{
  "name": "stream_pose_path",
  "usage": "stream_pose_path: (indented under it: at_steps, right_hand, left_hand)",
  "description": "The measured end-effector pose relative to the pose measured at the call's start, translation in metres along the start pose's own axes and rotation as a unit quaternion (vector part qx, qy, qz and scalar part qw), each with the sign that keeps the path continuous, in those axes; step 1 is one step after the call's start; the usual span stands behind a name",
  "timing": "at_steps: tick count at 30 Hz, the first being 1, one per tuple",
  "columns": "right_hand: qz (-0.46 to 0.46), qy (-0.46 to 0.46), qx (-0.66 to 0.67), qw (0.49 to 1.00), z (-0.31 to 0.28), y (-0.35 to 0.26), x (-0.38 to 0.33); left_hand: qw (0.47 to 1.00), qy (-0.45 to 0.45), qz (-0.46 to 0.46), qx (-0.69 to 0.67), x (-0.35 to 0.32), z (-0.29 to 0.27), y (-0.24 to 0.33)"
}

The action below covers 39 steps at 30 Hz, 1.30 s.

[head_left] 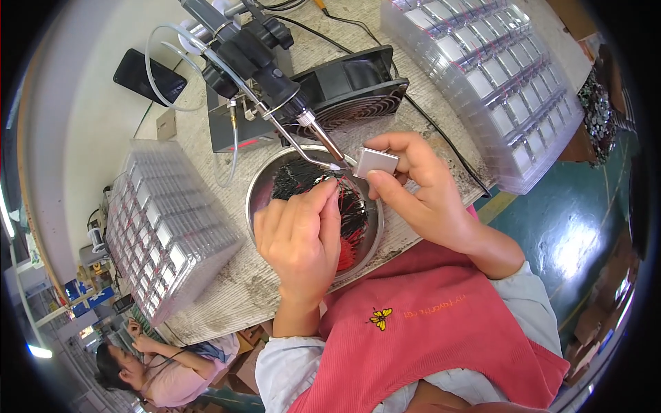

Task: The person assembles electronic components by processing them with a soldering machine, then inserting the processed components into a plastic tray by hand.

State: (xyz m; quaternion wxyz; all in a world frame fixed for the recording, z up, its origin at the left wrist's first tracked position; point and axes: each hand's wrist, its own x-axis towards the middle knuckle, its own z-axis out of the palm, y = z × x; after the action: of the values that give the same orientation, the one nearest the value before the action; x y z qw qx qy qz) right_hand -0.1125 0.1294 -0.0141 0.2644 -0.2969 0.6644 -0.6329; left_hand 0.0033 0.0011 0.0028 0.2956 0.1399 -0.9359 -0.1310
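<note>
My right hand [421, 182] holds a small flat silver battery cell [376, 164] between thumb and fingers. One edge of the cell is beside the tip of a soldering iron [323, 136], which is clamped in a stand and slants down from the upper left. A thin solder feed tube [296, 142] ends close to that tip. My left hand [299, 234] is pinched, thumb against forefinger, just left of the cell; what it grips is too small to make out. Beneath both hands sits a round metal bowl [258, 184] of cut black and red wires [351, 219].
Stacked clear trays of silver cells stand at left [200, 255] and upper right [513, 103]. Behind the iron are a black fan [358, 82] and a dark control box [241, 131]. A phone [149, 77] lies far left. Another person [165, 372] works at lower left.
</note>
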Motion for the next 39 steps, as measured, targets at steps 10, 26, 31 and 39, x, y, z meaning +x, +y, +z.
stream_pose_path:
  at_steps: [10,26,31,39]
  right_hand:
    - [-0.015,0.008,0.003,1.0,0.0007,-0.0009,-0.0001]
    - [-0.054,0.031,-0.037,0.997,0.0012,0.0055,-0.0009]
    - [-0.05,0.03,-0.04,0.998,0.0017,0.0041,-0.0018]
    - [-0.051,0.029,-0.036,0.998,0.0017,0.0041,-0.0017]
  left_hand:
    - [1.0,0.001,-0.008,0.015,0.0019,0.0007,0.0024]
    - [1.0,0.021,0.006,0.015,0.002,0.0079,-0.0012]
    - [0.999,0.026,0.011,0.02,0.0016,0.0071,-0.0009]
    - [1.0,0.021,0.003,0.022,0.0029,0.0058,0.0015]
